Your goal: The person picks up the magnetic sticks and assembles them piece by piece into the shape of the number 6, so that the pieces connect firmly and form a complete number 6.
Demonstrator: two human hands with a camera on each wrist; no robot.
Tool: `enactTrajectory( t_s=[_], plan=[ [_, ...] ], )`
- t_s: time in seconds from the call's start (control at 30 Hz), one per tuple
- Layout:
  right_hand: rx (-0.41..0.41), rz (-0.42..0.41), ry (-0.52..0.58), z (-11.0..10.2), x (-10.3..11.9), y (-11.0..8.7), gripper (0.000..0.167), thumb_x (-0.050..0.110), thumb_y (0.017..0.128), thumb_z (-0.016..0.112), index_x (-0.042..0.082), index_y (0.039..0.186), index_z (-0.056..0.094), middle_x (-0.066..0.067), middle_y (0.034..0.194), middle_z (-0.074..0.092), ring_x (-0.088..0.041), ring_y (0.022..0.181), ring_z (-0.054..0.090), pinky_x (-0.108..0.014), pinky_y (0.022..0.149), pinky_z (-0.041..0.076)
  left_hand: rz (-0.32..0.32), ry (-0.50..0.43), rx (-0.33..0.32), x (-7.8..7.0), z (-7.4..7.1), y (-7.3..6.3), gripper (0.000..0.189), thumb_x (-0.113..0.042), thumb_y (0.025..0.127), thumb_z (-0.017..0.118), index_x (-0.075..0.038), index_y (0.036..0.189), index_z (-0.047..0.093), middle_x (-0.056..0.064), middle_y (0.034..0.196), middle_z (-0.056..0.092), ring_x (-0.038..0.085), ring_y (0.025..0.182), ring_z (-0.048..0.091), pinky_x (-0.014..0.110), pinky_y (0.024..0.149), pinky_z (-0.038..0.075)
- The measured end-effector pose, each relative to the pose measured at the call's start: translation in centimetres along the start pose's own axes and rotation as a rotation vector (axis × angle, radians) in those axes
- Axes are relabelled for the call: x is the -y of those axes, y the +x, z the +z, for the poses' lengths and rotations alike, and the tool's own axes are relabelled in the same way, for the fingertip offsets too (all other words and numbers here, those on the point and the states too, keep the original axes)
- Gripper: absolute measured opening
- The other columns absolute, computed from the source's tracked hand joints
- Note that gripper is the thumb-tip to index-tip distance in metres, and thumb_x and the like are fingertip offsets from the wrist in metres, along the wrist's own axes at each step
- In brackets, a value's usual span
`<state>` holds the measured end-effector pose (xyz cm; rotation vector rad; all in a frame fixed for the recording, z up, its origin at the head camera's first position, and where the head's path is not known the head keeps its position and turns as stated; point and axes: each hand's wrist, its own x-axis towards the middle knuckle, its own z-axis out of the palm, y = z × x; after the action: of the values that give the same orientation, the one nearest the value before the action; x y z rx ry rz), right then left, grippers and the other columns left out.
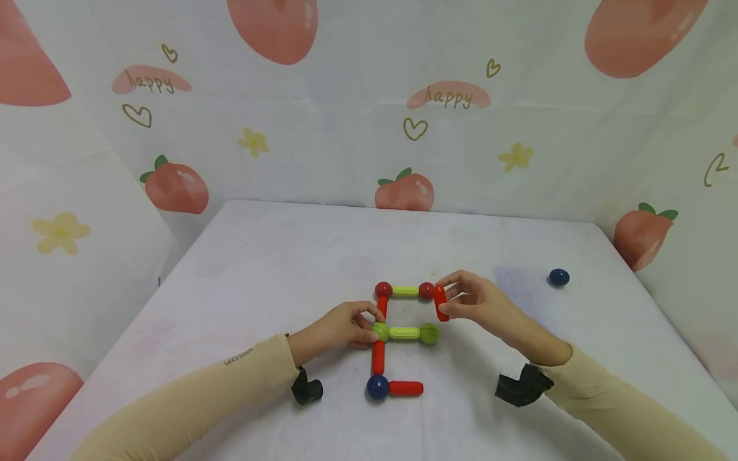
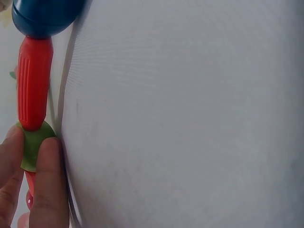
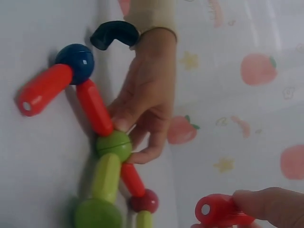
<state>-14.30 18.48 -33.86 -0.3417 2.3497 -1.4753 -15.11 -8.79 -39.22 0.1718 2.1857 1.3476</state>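
On the table lies a joined figure of balls and rods. My left hand (image 1: 340,328) pinches its green ball (image 1: 380,331) between thumb and fingers. From that ball a yellow-green rod (image 1: 405,333) leads to a second green ball (image 1: 429,333). A red rod (image 1: 378,358) links it to a blue ball (image 1: 377,387). My right hand (image 1: 478,301) grips a red rod (image 1: 441,304) whose upper end is at the right red ball (image 1: 426,291); whether they touch I cannot tell. In the right wrist view this rod (image 3: 221,211) shows a pale round tip.
A loose blue ball (image 1: 558,277) lies at the far right of the table (image 1: 288,256). Another red rod (image 1: 406,388) sticks out rightward from the figure's blue ball. Behind the table hangs a printed cloth (image 1: 346,141). Black wrist mounts (image 1: 524,385) hang below both sleeves.
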Motion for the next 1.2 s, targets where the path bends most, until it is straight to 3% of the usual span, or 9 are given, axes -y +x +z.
enactTrajectory(
  t_s=[0.13, 0.33, 0.67, 0.83, 1.2],
  plan=[
    [0.020, 0.029, 0.004, 0.4, -1.2, -0.6, 0.039, 0.016, 0.085, 0.066, 0.004, 0.119, 0.052, -0.011, 0.097, 0.060, -0.018, 0.084, 0.063, -0.027, 0.078, 0.053, -0.001, -0.001, 0.003, -0.2, 0.1, -0.1, 0.027, -0.003, 0.080, 0.070, -0.011, 0.105, 0.061, 0.010, 0.089, 0.059, 0.013, 0.074, 0.062, 0.027, 0.070, 0.058],
    [0.099, 0.069, 0.047, 1.1, -2.9, -1.3, 0.039, 0.015, 0.086, 0.065, -0.001, 0.118, 0.050, -0.009, 0.094, 0.060, -0.016, 0.082, 0.062, -0.025, 0.074, 0.054, -0.002, 0.004, 0.007, -0.2, 0.1, 0.0, 0.027, -0.003, 0.080, 0.070, -0.011, 0.105, 0.062, 0.010, 0.089, 0.059, 0.013, 0.074, 0.062, 0.027, 0.070, 0.058],
    [0.183, 0.157, 0.018, 2.5, -4.2, -1.8, 0.034, 0.012, 0.083, 0.065, -0.005, 0.111, 0.054, -0.001, 0.084, 0.059, -0.012, 0.077, 0.056, -0.022, 0.068, 0.049, -0.009, 0.001, 0.003, -0.1, 0.1, 0.0, 0.028, -0.004, 0.080, 0.070, -0.011, 0.106, 0.061, 0.010, 0.089, 0.059, 0.013, 0.073, 0.062, 0.028, 0.070, 0.058],
    [0.231, 0.205, 0.037, 3.1, -4.3, -1.8, 0.033, 0.013, 0.083, 0.066, -0.006, 0.107, 0.055, -0.001, 0.082, 0.061, -0.010, 0.074, 0.058, -0.021, 0.070, 0.052, -0.013, -0.006, -0.001, -0.3, 0.1, -0.2, 0.028, -0.003, 0.080, 0.070, -0.011, 0.105, 0.062, 0.009, 0.087, 0.058, 0.013, 0.073, 0.062, 0.028, 0.070, 0.058],
    [0.163, 0.355, 0.012, 4.1, -4.2, -1.0, 0.033, 0.014, 0.081, 0.071, -0.003, 0.104, 0.056, 0.000, 0.080, 0.060, -0.009, 0.070, 0.057, -0.021, 0.067, 0.054, -0.005, -0.006, -0.001, 0.0, 0.1, 0.0, 0.028, -0.002, 0.080, 0.070, -0.011, 0.105, 0.062, 0.009, 0.088, 0.058, 0.013, 0.073, 0.061, 0.027, 0.070, 0.058]
  ],
)
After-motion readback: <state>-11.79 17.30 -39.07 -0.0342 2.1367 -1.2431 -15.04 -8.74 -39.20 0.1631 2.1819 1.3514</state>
